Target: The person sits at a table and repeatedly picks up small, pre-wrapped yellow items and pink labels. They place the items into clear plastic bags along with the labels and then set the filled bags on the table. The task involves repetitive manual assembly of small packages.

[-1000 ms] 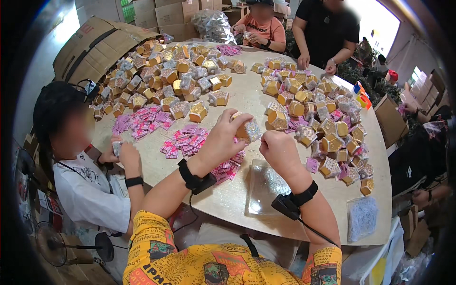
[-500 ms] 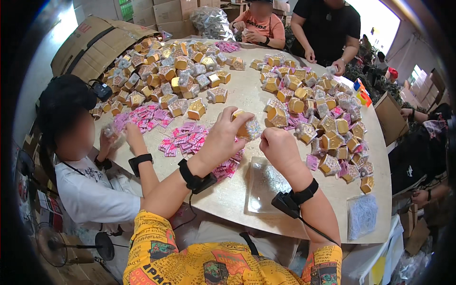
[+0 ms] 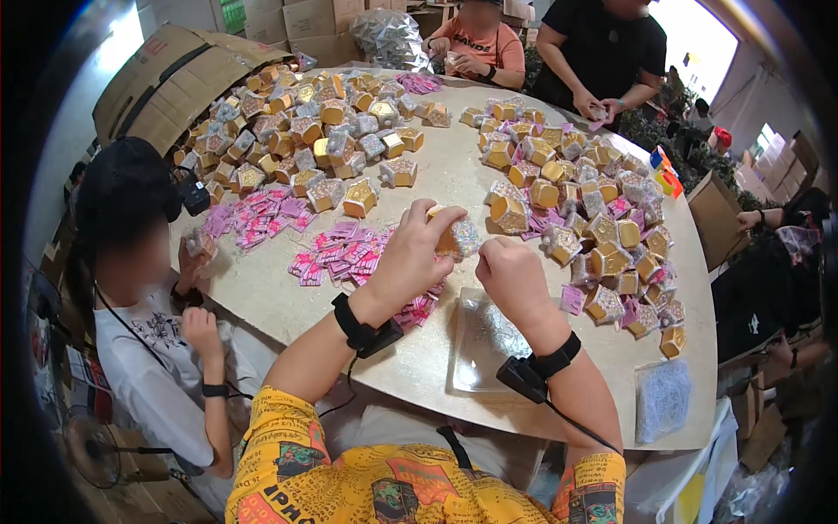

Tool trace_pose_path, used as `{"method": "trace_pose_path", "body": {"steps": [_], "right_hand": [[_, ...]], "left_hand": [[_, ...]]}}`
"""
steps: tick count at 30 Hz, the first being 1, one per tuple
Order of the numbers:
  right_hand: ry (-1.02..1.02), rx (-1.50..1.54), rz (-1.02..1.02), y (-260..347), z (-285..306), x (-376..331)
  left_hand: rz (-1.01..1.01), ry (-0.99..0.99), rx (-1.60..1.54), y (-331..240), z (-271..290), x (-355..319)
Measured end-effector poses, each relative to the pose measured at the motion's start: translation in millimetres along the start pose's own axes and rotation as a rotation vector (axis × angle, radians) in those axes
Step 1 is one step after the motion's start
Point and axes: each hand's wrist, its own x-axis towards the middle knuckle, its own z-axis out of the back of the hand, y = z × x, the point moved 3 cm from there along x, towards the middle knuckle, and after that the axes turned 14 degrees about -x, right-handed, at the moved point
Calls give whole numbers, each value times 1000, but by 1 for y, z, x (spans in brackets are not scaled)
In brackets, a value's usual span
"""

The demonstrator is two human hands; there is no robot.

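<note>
Ornament [image 3: 460, 239] grasped beyond clear tray [image 3: 478, 349] in left hand [image 3: 415, 249]; right hand [image 3: 511, 278] clenched, contents unclear; likely fingerwork, next needing steadiness.

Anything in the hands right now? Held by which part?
Left hand: gold ornament with a glittery face, gripped by its near and far sides between thumb and fingers. Right hand: fingers curled; can't tell if it holds anything.
</note>
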Motion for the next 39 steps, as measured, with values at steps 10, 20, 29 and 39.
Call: {"method": "trace_pose_path", "body": {"steps": [10,20,29,39], "right_hand": [[50,108,-65,-4,-7,-1],[485,1069,-497,-34,-10,-10],[550,1011,-508,-41,-21,-21],[-101,-298,-180,-129,60,-21]], "left_hand": [[-8,21,-41,6,-1,-2],[88,89,-253,8,-4,-9],[167,181,-331,28,-24,-20],[235,409,305,65,-36,-36]]}}
